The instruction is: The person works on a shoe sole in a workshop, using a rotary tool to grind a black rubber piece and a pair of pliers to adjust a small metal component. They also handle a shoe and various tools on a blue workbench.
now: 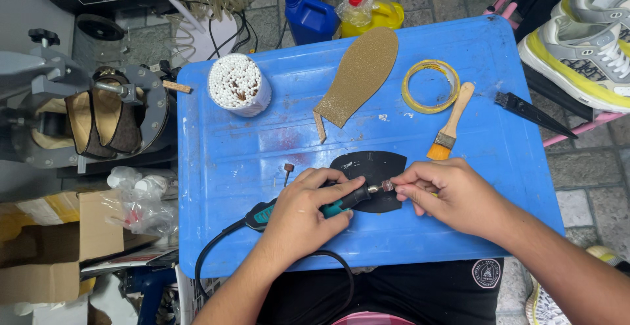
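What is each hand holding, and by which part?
The left hand grips the rotary tool around its body. The right hand pinches its front tip.

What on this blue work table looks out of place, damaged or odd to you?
A small grinding bit lies loose on the blue table, left of the rotary tool that both hands hold. The table's surface is scuffed and stained with white and reddish marks. Nothing looks spilled or broken.

Your left hand (303, 215) hides most of the rotary tool (348, 200); your right hand (446, 194) covers its tip and the black sole piece's (367, 167) near right edge.
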